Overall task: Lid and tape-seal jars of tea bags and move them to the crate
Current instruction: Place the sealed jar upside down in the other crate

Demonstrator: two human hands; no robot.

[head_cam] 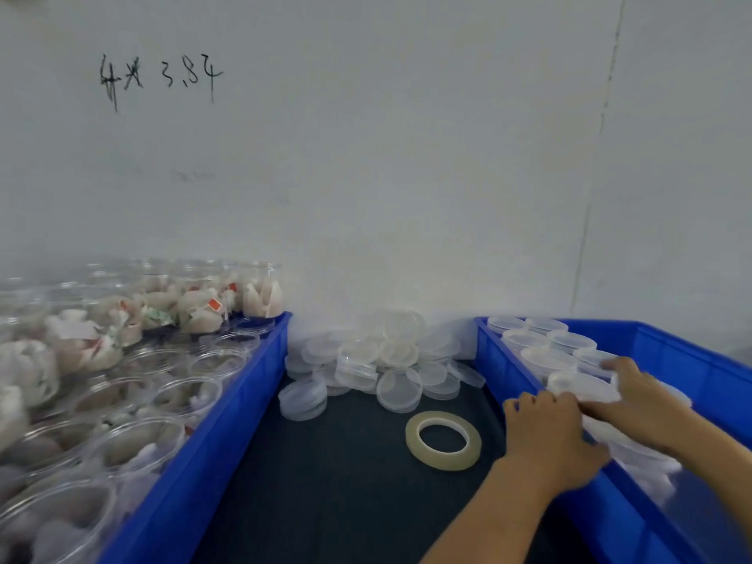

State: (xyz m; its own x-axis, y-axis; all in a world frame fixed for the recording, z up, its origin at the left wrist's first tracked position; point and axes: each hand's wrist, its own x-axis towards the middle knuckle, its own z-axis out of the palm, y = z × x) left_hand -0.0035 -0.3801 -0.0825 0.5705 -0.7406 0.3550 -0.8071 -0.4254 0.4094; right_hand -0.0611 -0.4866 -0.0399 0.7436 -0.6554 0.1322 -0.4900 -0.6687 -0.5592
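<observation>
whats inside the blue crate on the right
Lidded jars stand in rows in the right crate. Both hands, left and right, cover the nearest jar; jar contents aren't visible.
</observation>
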